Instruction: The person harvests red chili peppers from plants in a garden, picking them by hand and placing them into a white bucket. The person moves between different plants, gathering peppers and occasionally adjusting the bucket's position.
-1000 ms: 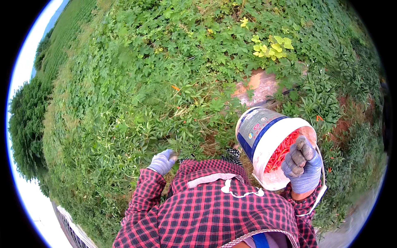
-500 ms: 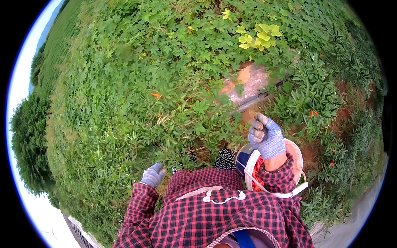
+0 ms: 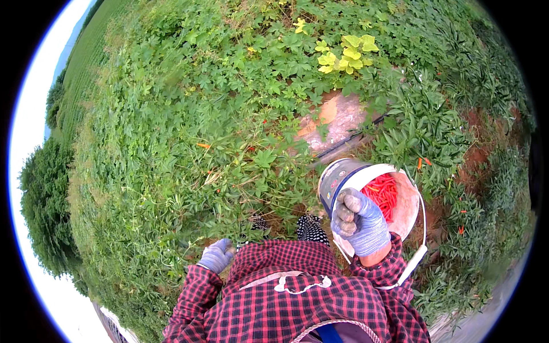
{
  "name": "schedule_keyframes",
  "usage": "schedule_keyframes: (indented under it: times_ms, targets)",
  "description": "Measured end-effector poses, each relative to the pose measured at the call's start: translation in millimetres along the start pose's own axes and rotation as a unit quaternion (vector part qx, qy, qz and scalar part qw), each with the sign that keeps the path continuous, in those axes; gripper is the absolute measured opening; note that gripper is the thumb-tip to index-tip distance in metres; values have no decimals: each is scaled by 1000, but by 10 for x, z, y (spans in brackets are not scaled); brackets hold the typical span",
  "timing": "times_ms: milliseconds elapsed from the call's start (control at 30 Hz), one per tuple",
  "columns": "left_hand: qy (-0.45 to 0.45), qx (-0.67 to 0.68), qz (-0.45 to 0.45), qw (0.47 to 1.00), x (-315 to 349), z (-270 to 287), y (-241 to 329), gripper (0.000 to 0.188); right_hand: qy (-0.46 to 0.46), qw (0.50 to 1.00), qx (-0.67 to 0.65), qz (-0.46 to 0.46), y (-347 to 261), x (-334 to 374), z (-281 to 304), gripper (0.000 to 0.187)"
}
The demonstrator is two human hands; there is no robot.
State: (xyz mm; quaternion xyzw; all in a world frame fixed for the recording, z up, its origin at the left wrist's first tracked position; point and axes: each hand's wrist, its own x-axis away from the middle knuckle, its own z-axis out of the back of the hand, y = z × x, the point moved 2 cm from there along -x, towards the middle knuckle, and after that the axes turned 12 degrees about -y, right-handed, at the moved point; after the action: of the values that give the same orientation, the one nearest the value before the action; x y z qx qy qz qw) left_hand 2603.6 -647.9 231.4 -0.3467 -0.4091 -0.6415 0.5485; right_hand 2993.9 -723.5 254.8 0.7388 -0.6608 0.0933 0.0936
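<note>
My right hand (image 3: 360, 223), in a grey-blue knit glove with dirty fingers, is curled closed in front of the near side of a bucket (image 3: 341, 171). Whatever its fingers may hold is hidden. The bucket tilts, and its pale open mouth shows a heap of red chili peppers (image 3: 382, 197) inside. Its wire handle with a white grip (image 3: 413, 264) loops down by my right forearm; part of the loop is hidden. At the left, my gloved left hand (image 3: 217, 255) hangs low over the plants beside my checked shirt, fingers bent in. I see nothing in it.
Leafy green vines (image 3: 229, 74) cover the ground ahead, with yellow leaves (image 3: 349, 54) among them. A black hose (image 3: 343, 144) crosses a bare, film-covered patch (image 3: 337, 117). Pepper plants (image 3: 417, 140) with orange-red peppers (image 3: 424, 162) grow at the right.
The bucket has swung forward and up, showing more of the chili peppers. My right hand has come down and nearer, in front of the bucket. My left hand has barely shifted.
</note>
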Motion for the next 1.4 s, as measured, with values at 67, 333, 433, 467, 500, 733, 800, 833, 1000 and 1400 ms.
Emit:
schedule_keyframes:
  times_ms: [67, 333, 433, 467, 500, 733, 800, 833, 1000, 1400]
  targets:
    - [21, -45, -44, 998, -84, 148, 390, 39, 10, 997, 74, -18, -27, 12, -119, 17]
    - [32, -24, -141, 989, -280, 174, 671, 33, -5, 996, 89, -22, 111, -130, -280, 17]
    - [57, 51, -146, 986, -449, 373, 847, 26, 27, 999, 39, -1, 52, 0, -179, 18]
    - [86, 76, -162, 980, -629, 465, 925, 25, 76, 996, 22, 38, 72, 31, -105, 17]
    - [110, 101, -177, 973, -901, 538, 952, 24, 146, 987, 23, 65, 105, 26, -184, 17]
    - [137, 580, -128, 793, -3343, 1349, 1341, 13, 139, 984, -85, 74, 487, 149, 301, 12]
    - [162, 638, -104, 745, -4130, 1569, 1289, 13, 188, 970, -81, 131, 487, 289, 465, 13]
    - [178, 620, -105, 757, -4563, 1697, 1053, 22, 234, 952, -84, 179, 540, 410, 583, 13]
    - [-82, -360, 11, 929, -5811, 1611, 1126, 46, 400, 884, -48, 237, 686, 418, 727, 14]
    - [-174, -412, -9, 894, -6094, 1282, 809, 65, 378, 904, -71, 186, 740, -113, 856, 21]
